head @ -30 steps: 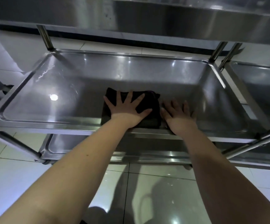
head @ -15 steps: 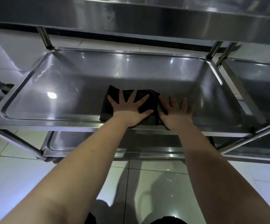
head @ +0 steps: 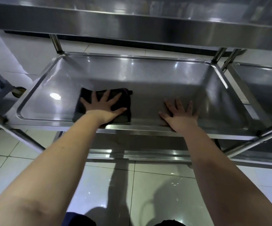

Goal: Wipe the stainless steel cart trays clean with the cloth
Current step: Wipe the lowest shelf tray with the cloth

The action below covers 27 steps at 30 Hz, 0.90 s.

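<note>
Head cam is looking down past my arms at the stainless cart [head: 55,43], with its top tray [head: 132,22] hanging over everything. I'm leaning into the middle tray [head: 148,75], which is catching a few light glints. The dark folded cloth [head: 126,100] is lying on the tray bottom, left of centre, near the front rim. My left hand [head: 102,108] is pressing flat on it, fingers spread wide. My right hand [head: 180,116] is resting flat on bare steel, well apart from the cloth, fingers spread too.

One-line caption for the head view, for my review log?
Left hand presses a dark cloth flat on the middle cart tray; right hand rests spread on bare steel beside it.
</note>
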{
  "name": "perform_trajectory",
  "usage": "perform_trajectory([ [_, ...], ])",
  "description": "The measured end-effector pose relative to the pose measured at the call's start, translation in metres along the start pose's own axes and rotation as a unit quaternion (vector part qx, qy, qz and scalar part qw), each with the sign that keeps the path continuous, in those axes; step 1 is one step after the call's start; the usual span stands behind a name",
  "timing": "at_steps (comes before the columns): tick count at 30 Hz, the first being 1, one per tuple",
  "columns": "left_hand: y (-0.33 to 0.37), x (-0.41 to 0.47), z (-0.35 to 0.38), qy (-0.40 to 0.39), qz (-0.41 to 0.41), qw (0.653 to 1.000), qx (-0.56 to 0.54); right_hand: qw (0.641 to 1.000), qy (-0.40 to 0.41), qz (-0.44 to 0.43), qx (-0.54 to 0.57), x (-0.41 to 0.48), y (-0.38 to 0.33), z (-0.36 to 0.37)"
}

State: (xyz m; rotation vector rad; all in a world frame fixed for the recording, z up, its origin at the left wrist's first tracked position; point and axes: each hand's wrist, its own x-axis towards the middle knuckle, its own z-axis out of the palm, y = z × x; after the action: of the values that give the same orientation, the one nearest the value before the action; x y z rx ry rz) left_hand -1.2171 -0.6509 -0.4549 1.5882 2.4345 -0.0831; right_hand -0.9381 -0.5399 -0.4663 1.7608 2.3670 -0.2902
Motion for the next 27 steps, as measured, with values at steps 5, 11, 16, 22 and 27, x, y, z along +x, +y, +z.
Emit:
perform_trajectory([
  [5, 0.076, -0.002, 0.014, -0.004, 0.092, 0.996, 0.012, 1.0, 0.004, 0.001, 0.005, 0.0, 0.004, 0.002],
  [11, -0.015, -0.001, 0.007, 0.021, 0.042, 0.999, 0.003, 1.0, 0.008, 0.001, 0.014, -0.004, 0.005, -0.002],
  [16, -0.097, -0.009, -0.002, 0.011, -0.02, 1.0, -0.011, 1.0, 0.013, 0.006, 0.022, -0.003, -0.03, -0.011],
  [22, -0.097, -0.01, 0.003, 0.025, -0.012, 0.999, -0.016, 0.985, 0.055, -0.159, 0.049, 0.008, -0.193, -0.008],
  [27, -0.145, -0.01, 0.006, 0.023, -0.044, 0.998, -0.036, 0.986, 0.077, -0.145, 0.002, 0.014, -0.201, 0.014],
])
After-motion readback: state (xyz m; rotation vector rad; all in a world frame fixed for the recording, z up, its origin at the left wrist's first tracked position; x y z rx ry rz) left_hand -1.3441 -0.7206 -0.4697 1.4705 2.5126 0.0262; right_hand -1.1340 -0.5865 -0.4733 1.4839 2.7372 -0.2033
